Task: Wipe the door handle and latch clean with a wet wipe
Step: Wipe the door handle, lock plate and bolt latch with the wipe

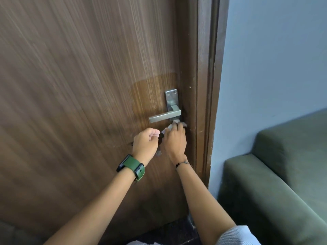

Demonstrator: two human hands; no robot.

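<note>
A brown wood-grain door [79,85] fills most of the view, shut against its darker frame [207,85]. Near the door's right edge a brushed-metal lever handle [164,117] points left from a tall rectangular backplate [171,99] with two screws at its top. The wood around the plate shows a patch of a different, warmer tone.

The right hand [174,140] is pressed to the door just under the handle's pivot, its fingers [179,127] closed over a crumpled white wet wipe [172,126] that touches the lower part of the plate below the lever. A bit of the wipe peeks out above and to the left of the knuckles. A thin dark bracelet [182,164] circles that wrist.

The left hand [146,140] sits just beside the right, curled into a loose fist, fingers together around something small and dark [160,136] between the two hands; what it is cannot be made out. A pale scrap [158,152] shows below it. A watch with a green strap [131,167] is on the left wrist.

To the right of the frame stands a pale blue-grey wall [265,68], with a dark green upholstered sofa [283,174] against it. The latch on the door's edge is hidden from this angle.
</note>
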